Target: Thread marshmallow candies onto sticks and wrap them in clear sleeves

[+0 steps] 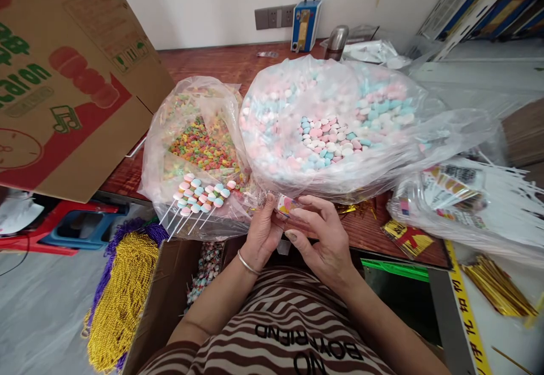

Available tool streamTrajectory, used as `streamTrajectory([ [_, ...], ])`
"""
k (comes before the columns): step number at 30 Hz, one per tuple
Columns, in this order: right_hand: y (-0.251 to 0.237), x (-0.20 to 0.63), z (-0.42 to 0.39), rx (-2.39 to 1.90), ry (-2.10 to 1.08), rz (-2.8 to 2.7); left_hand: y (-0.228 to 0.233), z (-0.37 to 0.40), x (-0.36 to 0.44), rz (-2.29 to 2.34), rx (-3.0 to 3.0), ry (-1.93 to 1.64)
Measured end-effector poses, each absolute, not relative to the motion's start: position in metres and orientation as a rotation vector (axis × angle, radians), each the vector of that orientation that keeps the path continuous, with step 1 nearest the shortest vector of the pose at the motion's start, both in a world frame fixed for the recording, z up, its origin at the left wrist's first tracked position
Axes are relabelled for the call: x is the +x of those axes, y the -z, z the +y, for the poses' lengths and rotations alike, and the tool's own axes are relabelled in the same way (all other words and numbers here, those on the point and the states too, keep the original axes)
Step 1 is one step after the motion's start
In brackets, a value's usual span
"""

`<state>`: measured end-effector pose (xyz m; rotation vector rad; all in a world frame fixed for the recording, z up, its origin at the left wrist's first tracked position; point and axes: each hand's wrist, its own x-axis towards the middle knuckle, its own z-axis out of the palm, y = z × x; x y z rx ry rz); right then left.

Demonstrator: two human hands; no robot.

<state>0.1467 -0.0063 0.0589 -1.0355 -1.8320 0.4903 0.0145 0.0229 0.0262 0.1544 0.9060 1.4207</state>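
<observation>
Both hands meet at the near edge of the wooden tabletop (221, 66), directly in front of the person's striped shirt. The left hand (262, 232), which wears a thin bracelet at the wrist, and the right hand (318, 233) together hold a small clear packet (287, 205) containing a pastel candy piece; the fingers of both hands are closed around it, pinching it from either side. The packet sits just below the front of the large clear bag of pastel candies (340, 131), whose mouth lies open to pink, blue and white pieces. To the left of that bag stands a smaller clear bag of multicoloured ring candies (199, 143). A row of finished candy skewers (199, 196) on white sticks rests against the front of this smaller bag, just left of the left hand. A cardboard box (68, 75) leans at far left, gold bead strands (123, 295) lie at the lower left, and gold twist ties (497, 287) lie at the lower right.
</observation>
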Motion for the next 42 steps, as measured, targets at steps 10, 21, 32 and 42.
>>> streamTrajectory([
  [10, -0.046, 0.141, 0.006, -1.102, -0.616, -1.894, -0.022, 0.019, 0.01, 0.833, 0.267, -1.377],
  [21, -0.051, 0.134, 0.002, -1.049, -0.468, -1.89, -0.02, 0.027, 0.009, 0.727, -0.071, -1.257],
  [32, -0.068, 0.133, 0.0, -0.961, -0.256, -1.852, -0.031, 0.02, -0.017, 0.679, -0.128, -1.406],
  [42, -0.059, 0.004, 0.029, -0.679, -0.743, -2.436, -0.039, -0.079, -0.145, 0.627, -0.025, -1.987],
])
